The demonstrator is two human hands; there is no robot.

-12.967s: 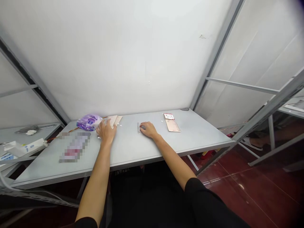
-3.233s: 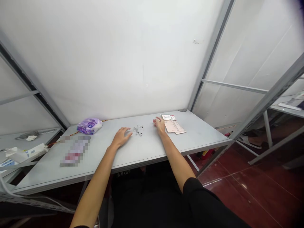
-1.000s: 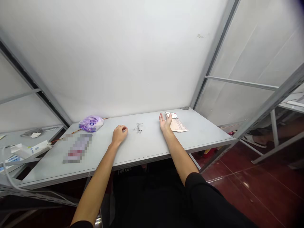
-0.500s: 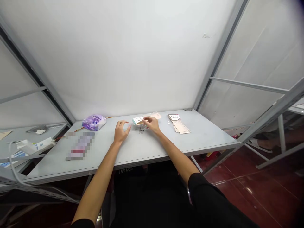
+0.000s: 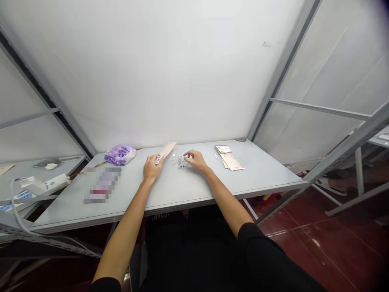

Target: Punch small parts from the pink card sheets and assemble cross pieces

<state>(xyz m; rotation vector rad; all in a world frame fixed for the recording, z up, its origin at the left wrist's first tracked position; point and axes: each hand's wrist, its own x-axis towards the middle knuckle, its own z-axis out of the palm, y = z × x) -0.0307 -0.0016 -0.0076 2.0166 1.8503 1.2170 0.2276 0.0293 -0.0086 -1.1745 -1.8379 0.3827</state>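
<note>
My left hand (image 5: 152,168) is closed on a pale pink folded card (image 5: 168,150), whose long flap slants up to the right. Printed marks show on its nearer part, partly covered by my fingers. My right hand (image 5: 197,159) hovers at the right side of a small loose pile of thin dark pieces (image 5: 180,163), too small to name. Its thumb and forefinger come together, and whatever lies between them is too small to make out. A small white disc (image 5: 174,154) lies just behind the pile. Further right, similar pink printed cards (image 5: 233,161) lie overlapped on the table.
A purple tissue pack (image 5: 120,155) lies at the back left of the grey table (image 5: 188,188). In front of it is a blurred-out flat object (image 5: 103,185). Small white pieces (image 5: 216,156) lie beside the right-hand cards. A white power strip (image 5: 56,184) sits off to the left.
The folded card has passed from my right hand to my left and moved left. My left hand, open before, has closed on it. My right hand now is beside the small dark pieces.
</note>
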